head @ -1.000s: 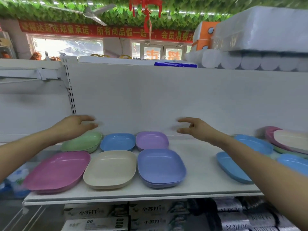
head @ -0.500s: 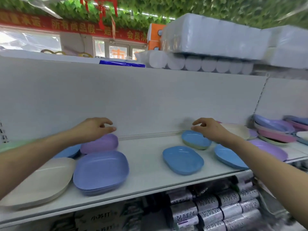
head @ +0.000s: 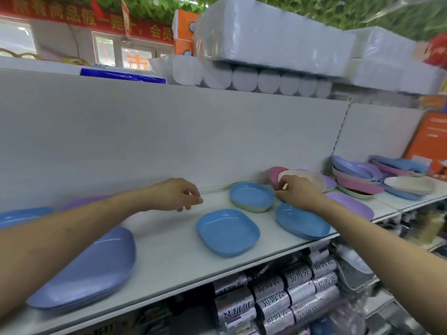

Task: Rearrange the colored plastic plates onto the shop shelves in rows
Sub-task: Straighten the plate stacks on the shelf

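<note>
Colored plastic plates lie on a white shelf [head: 169,250]. A blue plate [head: 228,232] sits mid-shelf, and another blue plate [head: 251,197] lies on a green one behind it. A third blue plate [head: 302,223] and a purple plate [head: 350,206] lie under my right forearm. My right hand [head: 298,193] reaches to the back and pinches the near rim of a cream plate [head: 309,176] that leans on a pink plate [head: 274,175]. My left hand [head: 179,194] hovers over bare shelf, fingers loosely curled, holding nothing. A large periwinkle plate [head: 84,274] lies at the front left.
Mixed stacks of plates [head: 355,176] fill the adjoining shelf section on the right. Wrapped tissue-roll packs [head: 266,39] sit on top of the shelf unit. Rolled bag packs [head: 290,298] fill the shelf below. An orange sign [head: 433,136] stands at far right.
The view has swung to the right along the shelf. My right hand moved right and back, from above the blue plates to the cream plate's rim. My left hand followed rightward.
</note>
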A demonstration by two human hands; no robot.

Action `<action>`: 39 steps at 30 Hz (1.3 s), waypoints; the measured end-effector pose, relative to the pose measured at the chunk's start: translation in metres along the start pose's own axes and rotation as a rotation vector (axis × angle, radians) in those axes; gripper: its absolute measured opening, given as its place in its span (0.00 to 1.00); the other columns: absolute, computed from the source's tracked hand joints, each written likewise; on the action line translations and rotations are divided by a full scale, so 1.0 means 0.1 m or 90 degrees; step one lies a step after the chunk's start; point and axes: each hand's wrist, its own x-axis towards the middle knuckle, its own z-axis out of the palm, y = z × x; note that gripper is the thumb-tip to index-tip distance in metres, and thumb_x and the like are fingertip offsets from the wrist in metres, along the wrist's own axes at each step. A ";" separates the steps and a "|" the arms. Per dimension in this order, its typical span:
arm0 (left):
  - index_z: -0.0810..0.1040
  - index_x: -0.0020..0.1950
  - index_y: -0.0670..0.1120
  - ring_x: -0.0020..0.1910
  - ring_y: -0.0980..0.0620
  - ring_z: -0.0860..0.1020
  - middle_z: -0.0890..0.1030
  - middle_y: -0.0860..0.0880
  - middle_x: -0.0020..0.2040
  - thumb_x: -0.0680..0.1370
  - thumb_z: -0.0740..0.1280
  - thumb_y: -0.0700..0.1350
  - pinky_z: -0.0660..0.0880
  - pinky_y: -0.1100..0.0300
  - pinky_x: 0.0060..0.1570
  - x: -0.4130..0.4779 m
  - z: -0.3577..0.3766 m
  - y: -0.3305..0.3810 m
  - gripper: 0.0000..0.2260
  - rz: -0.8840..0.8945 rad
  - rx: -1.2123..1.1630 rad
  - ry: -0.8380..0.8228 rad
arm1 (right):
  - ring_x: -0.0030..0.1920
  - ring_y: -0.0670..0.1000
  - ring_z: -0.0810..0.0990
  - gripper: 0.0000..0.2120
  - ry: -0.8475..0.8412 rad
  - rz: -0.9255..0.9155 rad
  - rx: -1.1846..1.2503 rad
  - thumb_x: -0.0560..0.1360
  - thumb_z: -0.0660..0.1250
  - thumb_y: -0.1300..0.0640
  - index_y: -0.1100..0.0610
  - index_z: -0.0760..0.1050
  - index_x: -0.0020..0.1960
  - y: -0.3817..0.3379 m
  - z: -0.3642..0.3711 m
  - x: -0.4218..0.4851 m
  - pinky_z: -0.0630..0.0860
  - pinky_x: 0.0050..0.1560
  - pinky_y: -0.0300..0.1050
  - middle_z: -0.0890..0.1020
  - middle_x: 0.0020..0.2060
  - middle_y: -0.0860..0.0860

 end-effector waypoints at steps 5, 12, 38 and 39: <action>0.80 0.59 0.56 0.39 0.56 0.81 0.85 0.52 0.47 0.80 0.69 0.58 0.77 0.59 0.39 0.03 0.19 0.08 0.11 0.024 -0.004 -0.106 | 0.44 0.56 0.80 0.14 -0.025 0.044 -0.042 0.75 0.72 0.45 0.53 0.72 0.42 -0.11 0.18 0.19 0.77 0.47 0.52 0.78 0.37 0.49; 0.76 0.66 0.52 0.33 0.57 0.78 0.81 0.52 0.43 0.79 0.71 0.47 0.76 0.60 0.40 0.01 0.29 0.12 0.16 0.060 0.042 -0.154 | 0.43 0.56 0.80 0.19 -0.056 0.092 -0.002 0.67 0.80 0.48 0.53 0.71 0.42 -0.25 0.34 0.28 0.73 0.39 0.48 0.79 0.37 0.50; 0.81 0.59 0.48 0.32 0.46 0.78 0.74 0.39 0.56 0.79 0.54 0.30 0.79 0.59 0.34 -0.44 -0.26 -0.17 0.21 -0.153 -0.326 0.196 | 0.34 0.55 0.79 0.06 0.065 -0.010 0.347 0.81 0.62 0.65 0.58 0.75 0.54 -0.57 -0.06 0.08 0.73 0.25 0.37 0.74 0.47 0.53; 0.79 0.61 0.48 0.33 0.46 0.78 0.73 0.38 0.58 0.80 0.56 0.30 0.79 0.60 0.33 -0.50 -0.28 -0.18 0.20 -0.157 -0.329 0.205 | 0.36 0.56 0.80 0.05 0.049 -0.017 0.392 0.81 0.65 0.64 0.58 0.75 0.55 -0.62 -0.07 0.05 0.75 0.26 0.36 0.74 0.50 0.53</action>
